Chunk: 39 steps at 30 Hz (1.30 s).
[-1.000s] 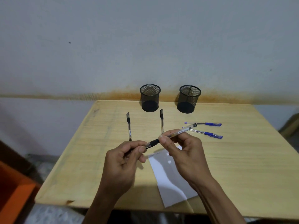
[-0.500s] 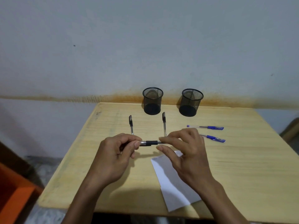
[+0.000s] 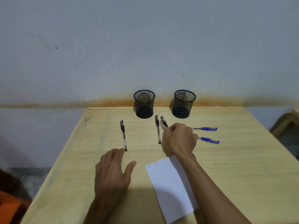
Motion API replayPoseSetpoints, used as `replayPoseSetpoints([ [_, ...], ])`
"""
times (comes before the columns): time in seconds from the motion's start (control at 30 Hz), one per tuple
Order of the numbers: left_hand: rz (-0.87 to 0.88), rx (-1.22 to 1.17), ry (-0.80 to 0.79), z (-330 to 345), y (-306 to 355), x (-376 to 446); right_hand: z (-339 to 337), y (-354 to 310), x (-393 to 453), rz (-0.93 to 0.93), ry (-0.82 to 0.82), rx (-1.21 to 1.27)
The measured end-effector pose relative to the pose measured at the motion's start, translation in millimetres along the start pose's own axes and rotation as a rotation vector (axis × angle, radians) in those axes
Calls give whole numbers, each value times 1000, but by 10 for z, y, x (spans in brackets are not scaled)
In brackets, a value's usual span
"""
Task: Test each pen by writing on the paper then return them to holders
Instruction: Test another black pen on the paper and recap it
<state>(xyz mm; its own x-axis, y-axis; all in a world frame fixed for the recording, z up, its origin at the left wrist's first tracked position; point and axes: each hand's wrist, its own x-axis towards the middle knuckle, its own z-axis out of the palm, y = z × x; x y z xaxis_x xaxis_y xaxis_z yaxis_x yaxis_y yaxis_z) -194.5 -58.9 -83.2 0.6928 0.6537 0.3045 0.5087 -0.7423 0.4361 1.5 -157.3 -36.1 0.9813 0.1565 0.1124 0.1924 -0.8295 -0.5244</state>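
My right hand (image 3: 179,139) is closed around a capped black pen (image 3: 164,121) whose cap end sticks out toward the holders. Right beside it a second black pen (image 3: 157,131) lies on the table. A third black pen (image 3: 123,135) lies further left, its tip just beyond the fingers of my left hand (image 3: 113,173), which rests flat and holds nothing. Two blue pens (image 3: 206,128) (image 3: 209,140) lie to the right of my right hand. Two black mesh holders (image 3: 144,103) (image 3: 183,103) stand at the table's far edge. The white paper (image 3: 168,188) lies under my right forearm, with faint marks at its top.
The wooden table (image 3: 242,167) stands against a grey wall with a rust-coloured stain line. An orange object (image 3: 9,207) sits on the floor at lower left. A wooden piece of furniture (image 3: 284,125) shows at the right edge.
My left hand let go of the black pen and dropped flat to the table. My right hand carried the capped pen forward toward the holders, uncovering the paper.
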Motion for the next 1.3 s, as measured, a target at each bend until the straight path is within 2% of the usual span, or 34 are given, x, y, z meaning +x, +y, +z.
replayPoseSetpoints([
  [0.2,-23,-19,108,138,-54,-34,217,-84,177,13,16,-89],
  [0.4,-4,7,116,175,-84,-37,243,-77,191,-19,1,-118],
  [0.53,9,-12,121,189,-90,-42,240,-255,-6,-249,78,-106],
  [0.63,24,-3,126,188,-105,-49,352,-535,-253,-401,-132,28],
  [0.73,22,8,113,183,-103,-50,495,-765,-376,-418,-309,19],
  [0.97,16,21,105,174,-115,-51,566,-892,-394,-383,-303,-80],
  [1.13,-12,-12,83,170,-114,-37,309,-669,-370,-416,-323,-11],
  [1.23,26,-128,225,98,-76,-27,4,-363,-431,-428,-372,96],
  [1.3,116,-154,348,14,-4,-34,-200,-124,-499,-446,-382,198],
])
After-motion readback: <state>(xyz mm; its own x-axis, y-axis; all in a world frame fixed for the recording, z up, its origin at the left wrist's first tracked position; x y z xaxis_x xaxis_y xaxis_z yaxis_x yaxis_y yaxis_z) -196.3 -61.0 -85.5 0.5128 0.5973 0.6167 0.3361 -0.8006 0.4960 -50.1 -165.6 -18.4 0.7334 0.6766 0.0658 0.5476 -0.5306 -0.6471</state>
